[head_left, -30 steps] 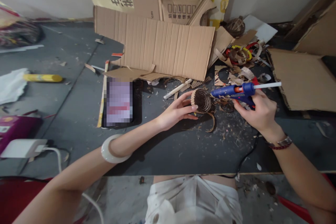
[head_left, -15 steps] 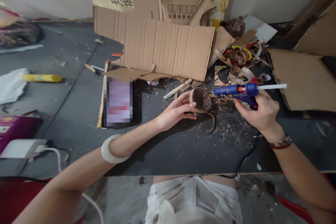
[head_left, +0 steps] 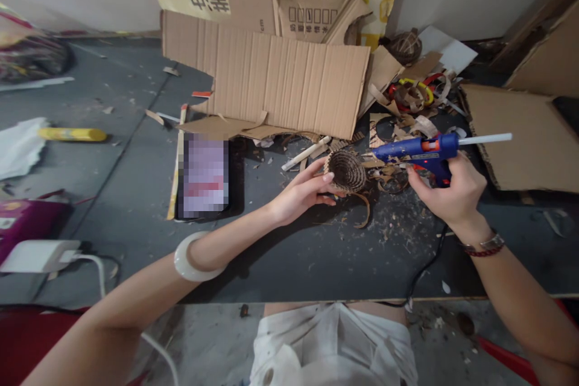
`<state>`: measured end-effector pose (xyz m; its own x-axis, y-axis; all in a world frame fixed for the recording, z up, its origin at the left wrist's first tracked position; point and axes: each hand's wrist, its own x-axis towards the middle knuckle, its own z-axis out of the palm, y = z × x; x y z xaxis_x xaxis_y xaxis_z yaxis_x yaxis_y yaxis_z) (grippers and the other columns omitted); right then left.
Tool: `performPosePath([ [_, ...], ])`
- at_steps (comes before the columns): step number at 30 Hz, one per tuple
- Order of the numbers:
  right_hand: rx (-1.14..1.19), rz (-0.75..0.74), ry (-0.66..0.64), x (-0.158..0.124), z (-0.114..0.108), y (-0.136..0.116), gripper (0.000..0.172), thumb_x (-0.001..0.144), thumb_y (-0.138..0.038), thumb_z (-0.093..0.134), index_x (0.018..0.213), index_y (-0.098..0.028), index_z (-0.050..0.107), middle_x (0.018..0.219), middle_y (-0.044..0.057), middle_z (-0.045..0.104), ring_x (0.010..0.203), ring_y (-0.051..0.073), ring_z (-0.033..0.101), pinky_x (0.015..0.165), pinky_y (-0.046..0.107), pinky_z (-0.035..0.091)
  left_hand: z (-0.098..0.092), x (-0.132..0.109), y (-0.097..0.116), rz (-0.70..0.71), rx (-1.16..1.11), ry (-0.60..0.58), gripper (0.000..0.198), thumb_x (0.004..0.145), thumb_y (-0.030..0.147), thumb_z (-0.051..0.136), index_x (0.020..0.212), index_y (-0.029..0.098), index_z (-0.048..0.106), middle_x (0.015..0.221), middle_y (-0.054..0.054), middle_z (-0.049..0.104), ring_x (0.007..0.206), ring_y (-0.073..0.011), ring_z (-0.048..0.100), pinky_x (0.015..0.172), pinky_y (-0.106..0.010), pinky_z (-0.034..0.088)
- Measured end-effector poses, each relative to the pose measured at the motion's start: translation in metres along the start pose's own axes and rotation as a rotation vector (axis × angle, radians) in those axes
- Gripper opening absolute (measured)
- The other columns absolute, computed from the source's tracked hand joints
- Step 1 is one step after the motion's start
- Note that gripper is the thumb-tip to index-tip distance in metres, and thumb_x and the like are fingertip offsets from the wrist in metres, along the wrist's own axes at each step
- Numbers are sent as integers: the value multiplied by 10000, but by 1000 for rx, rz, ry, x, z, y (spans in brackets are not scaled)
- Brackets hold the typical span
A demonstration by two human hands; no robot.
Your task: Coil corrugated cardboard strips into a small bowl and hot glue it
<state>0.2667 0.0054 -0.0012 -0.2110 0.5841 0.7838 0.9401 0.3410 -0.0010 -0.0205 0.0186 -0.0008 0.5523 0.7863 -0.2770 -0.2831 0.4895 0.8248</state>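
Note:
My left hand [head_left: 307, 190] grips a small round cup of coiled corrugated cardboard strips [head_left: 347, 171] by its left side, the opening tilted up toward me. A loose curved cardboard strip [head_left: 363, 212] hangs or lies just below the cup. In my right hand [head_left: 456, 190] is a blue hot glue gun [head_left: 414, 151], its nozzle pointing left near the cup's upper right rim. I cannot tell whether the nozzle touches the rim. A white glue stick [head_left: 486, 139] sticks out of the gun's back, and a small red light shows by the trigger.
Large cardboard sheets [head_left: 289, 81] stand at the back. Cardboard scraps and a yellow-and-red tape ring or scissors handle [head_left: 423, 89] lie at back right. A phone [head_left: 203, 178], a yellow tube [head_left: 72, 134] and a white charger [head_left: 40, 255] are on the left. The gun's black cord [head_left: 427, 265] runs over the front edge.
The glue gun has shifted slightly right and up in my right hand. The cup has turned a little in my left hand, showing more of its inside.

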Motion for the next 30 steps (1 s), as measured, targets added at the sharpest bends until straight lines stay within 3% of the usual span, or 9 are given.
performPosePath([
  [3,3,39,14,1,-2,-1,423,712,-417,717,1030,-164,597,755,82,681,646,239,671,567,329,537,0,0,0,-1,-8,-7,486,800,406,658,1199,213,460,932,-56,679,820,-185,672,667,-268,488],
  [9,10,162,23,4,-3,-5,583,641,-501,768,1079,-167,576,837,108,704,674,272,686,591,370,556,0,0,1,15,-22,1,476,811,426,635,1186,233,415,866,-23,666,784,-168,676,642,-249,491],
  [16,209,233,76,0,1,-6,692,603,-402,803,1161,-141,488,928,130,682,689,251,679,527,336,542,-1,2,2,-33,-45,-70,471,844,481,567,1188,181,451,947,-84,687,833,-209,691,674,-287,513],
  [22,135,138,122,1,0,-5,567,624,-386,797,1084,-172,544,827,94,669,645,239,663,534,337,549,-1,2,1,-64,-101,-64,435,855,459,565,1182,175,520,1028,-112,692,875,-223,695,776,-342,532],
  [27,161,-21,35,5,-6,-4,513,702,-338,742,1158,-204,549,986,126,678,888,289,675,752,406,579,-2,2,0,-59,-130,-27,328,853,394,576,1111,192,574,1028,-86,686,819,-184,682,766,-340,548],
  [30,163,-51,16,5,-7,-4,548,714,-327,735,1212,-201,545,1002,130,678,902,291,669,789,424,574,-2,2,0,-81,-133,-19,334,847,411,579,1095,188,586,955,-70,696,780,-175,683,727,-319,554],
])
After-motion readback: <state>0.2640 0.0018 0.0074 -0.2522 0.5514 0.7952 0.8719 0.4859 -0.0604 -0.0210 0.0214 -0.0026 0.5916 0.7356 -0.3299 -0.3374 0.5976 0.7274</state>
